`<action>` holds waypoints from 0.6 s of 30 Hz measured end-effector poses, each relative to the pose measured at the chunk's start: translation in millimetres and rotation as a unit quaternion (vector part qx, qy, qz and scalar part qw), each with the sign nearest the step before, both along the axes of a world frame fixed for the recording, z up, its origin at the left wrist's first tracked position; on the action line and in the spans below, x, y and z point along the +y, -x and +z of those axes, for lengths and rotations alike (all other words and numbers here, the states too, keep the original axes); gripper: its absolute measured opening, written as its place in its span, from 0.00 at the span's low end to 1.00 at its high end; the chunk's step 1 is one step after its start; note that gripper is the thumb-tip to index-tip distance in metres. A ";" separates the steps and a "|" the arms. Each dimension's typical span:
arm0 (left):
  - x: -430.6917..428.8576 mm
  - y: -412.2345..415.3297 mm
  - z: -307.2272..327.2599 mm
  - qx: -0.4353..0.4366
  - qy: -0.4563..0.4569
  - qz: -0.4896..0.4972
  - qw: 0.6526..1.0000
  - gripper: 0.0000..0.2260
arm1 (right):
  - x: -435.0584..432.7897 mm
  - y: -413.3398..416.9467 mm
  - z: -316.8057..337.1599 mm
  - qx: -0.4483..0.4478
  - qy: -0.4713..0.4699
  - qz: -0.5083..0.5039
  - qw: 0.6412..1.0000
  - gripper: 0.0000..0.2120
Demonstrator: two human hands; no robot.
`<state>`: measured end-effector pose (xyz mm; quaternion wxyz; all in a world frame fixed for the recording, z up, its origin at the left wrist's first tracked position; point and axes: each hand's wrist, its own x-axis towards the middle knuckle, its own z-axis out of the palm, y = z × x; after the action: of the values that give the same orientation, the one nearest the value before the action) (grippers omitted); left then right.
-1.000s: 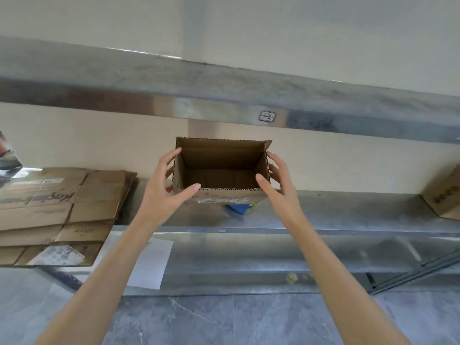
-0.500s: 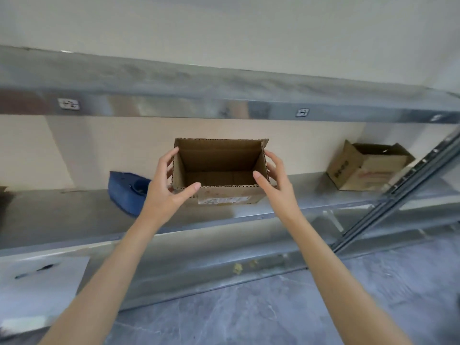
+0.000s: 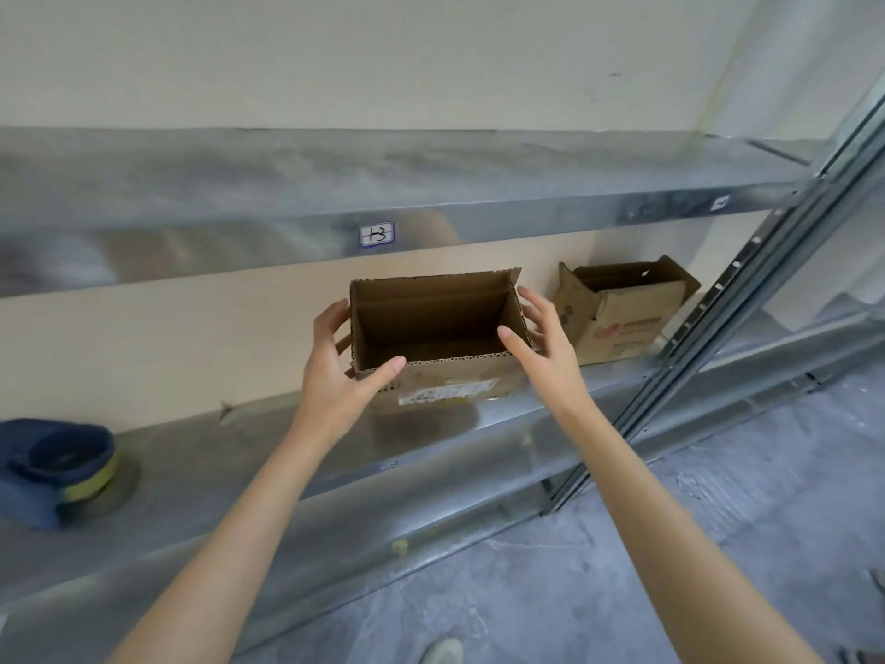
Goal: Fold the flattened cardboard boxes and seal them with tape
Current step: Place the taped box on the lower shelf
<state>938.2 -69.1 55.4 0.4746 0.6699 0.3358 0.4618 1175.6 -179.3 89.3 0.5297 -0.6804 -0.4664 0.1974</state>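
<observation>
Both grips are grasping the open cardboard box (image 3: pixel 445 385): the left grip (image 3: pixel 347 376) is pressing its left wall, thumb lying on the near rim, and the right grip (image 3: pixel 546 349) is doing likewise on the right wall. The box is sitting mouth up over the front of the middle shelf (image 3: pixel 230 457); whether its base is touching the metal I cannot tell. Held by side pressure alone, it is risking a slip, or a buckled wall if squeezed; set too near the lip, it could be tipping onto the floor (image 3: pixel 718 543). A second box (image 3: pixel 627 318) is standing just beside on the right, crowding that side, a blue object (image 3: pixel 57 467) is lying well apart on the left, and the upper shelf (image 3: pixel 431 184) is capping any lift
</observation>
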 end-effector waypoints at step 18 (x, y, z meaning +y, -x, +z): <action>41.9 -177.1 -33.3 0.057 0.083 -0.016 0.995 0.32 | 43.5 -185.0 -32.2 0.008 0.085 -0.026 0.996 0.20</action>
<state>1115.3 -27.2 22.1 0.5163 0.6587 0.3888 0.3852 1360.7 -135.8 57.1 0.4787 -0.7329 -0.4264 0.2278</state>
